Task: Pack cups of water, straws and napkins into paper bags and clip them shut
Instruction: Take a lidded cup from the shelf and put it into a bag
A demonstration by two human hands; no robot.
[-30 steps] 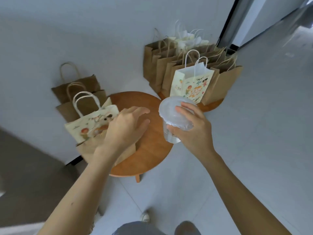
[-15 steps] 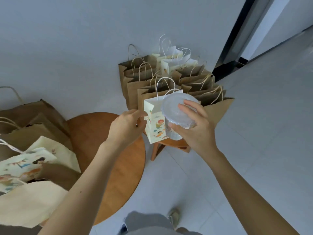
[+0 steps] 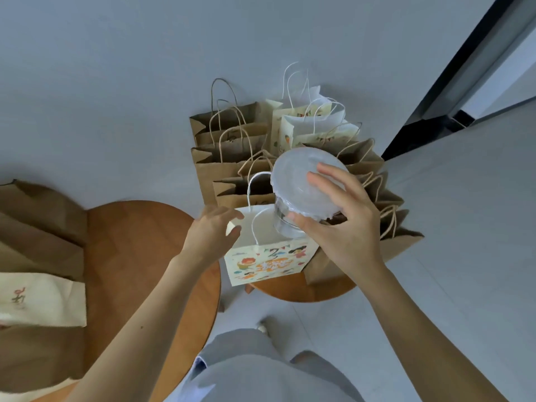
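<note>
Nearest, the left hand (image 3: 213, 230) touches the left rim of the printed bag (image 3: 269, 262); it is blurred, so I cannot tell if it pinches. The right hand (image 3: 339, 227) grips the lidded cup (image 3: 301, 184), fingers on the lid, thumb at the side, above the bag's open mouth. Brown bags (image 3: 229, 169) stand behind.

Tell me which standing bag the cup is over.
The front white bag with colourful drawings; the right hand holds the cup over its mouth, the left hand at its rim. Others stand behind.
</note>
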